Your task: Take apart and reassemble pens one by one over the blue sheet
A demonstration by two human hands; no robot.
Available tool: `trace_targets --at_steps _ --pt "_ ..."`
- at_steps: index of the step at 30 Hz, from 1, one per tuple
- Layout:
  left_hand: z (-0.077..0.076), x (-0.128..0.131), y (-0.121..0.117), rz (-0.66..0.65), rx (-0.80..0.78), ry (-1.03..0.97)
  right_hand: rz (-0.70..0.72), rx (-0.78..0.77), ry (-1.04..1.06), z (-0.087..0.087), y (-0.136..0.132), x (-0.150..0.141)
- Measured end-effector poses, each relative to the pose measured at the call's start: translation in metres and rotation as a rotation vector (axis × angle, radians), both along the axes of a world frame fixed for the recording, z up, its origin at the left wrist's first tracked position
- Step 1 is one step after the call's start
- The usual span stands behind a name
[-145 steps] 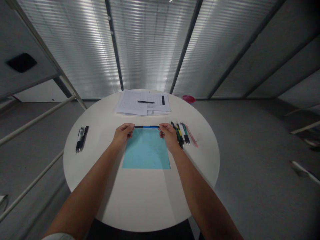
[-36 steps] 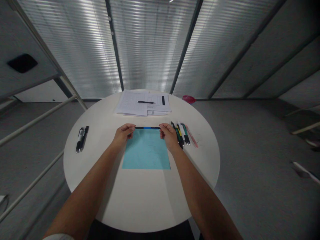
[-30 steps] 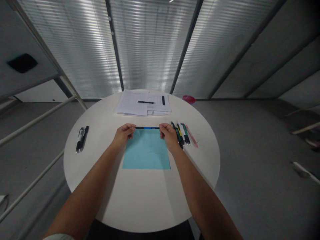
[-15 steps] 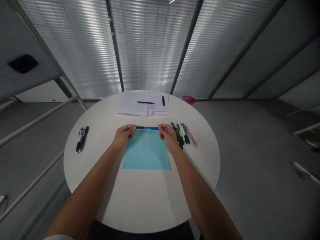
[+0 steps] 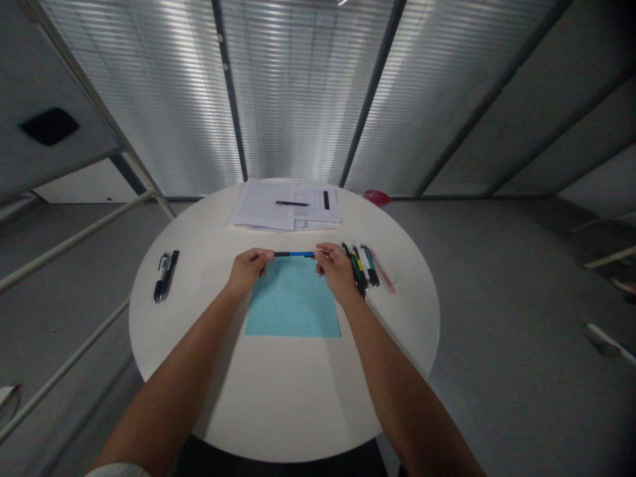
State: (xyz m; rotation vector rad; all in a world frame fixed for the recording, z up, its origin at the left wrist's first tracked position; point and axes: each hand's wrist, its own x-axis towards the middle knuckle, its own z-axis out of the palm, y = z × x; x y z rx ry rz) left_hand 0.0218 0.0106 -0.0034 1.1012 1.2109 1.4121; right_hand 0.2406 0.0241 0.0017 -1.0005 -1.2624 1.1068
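A blue and black pen (image 5: 298, 254) lies crosswise between my two hands, at the far edge of a light blue sheet of paper (image 5: 293, 305). My left hand (image 5: 250, 268) pinches the pen's black end between thumb and fingers. At the other end, my right hand (image 5: 334, 267) is closed on the blue part, its index finger slightly raised. The fingertips hide both ends of the pen. Just right of my right hand lie several pens (image 5: 362, 266) in a row, green, yellow, white and black, with a pink one (image 5: 382, 271) outermost.
The round white table (image 5: 278, 397) carries a stack of printed papers (image 5: 268, 209) at the back, with a black pen (image 5: 292, 203) on top. Two dark pens (image 5: 165, 275) lie at the left. A pink object (image 5: 377, 197) shows beyond the far edge. Metal rails (image 5: 74, 232) stand left.
Less of the pen shows between my hands now, as my fingers sit slightly closer together. My right index finger has lifted a little. The paper and the other pens have stayed put.
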Motion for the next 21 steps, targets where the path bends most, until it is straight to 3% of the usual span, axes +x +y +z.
trace_targets --at_steps 4,11,21 --pt "-0.0009 -0.0010 0.0006 0.006 -0.013 0.016 -0.002 0.041 -0.009 0.0030 -0.0038 -0.0030" --pt "0.0047 0.0018 -0.0025 -0.048 0.010 0.004 0.058 -0.037 -0.008 0.0088 -0.0098 -0.0070" --pt "0.0056 0.0003 -0.0021 -0.081 0.002 -0.021 0.098 -0.098 0.143 0.0062 -0.0087 -0.0068"
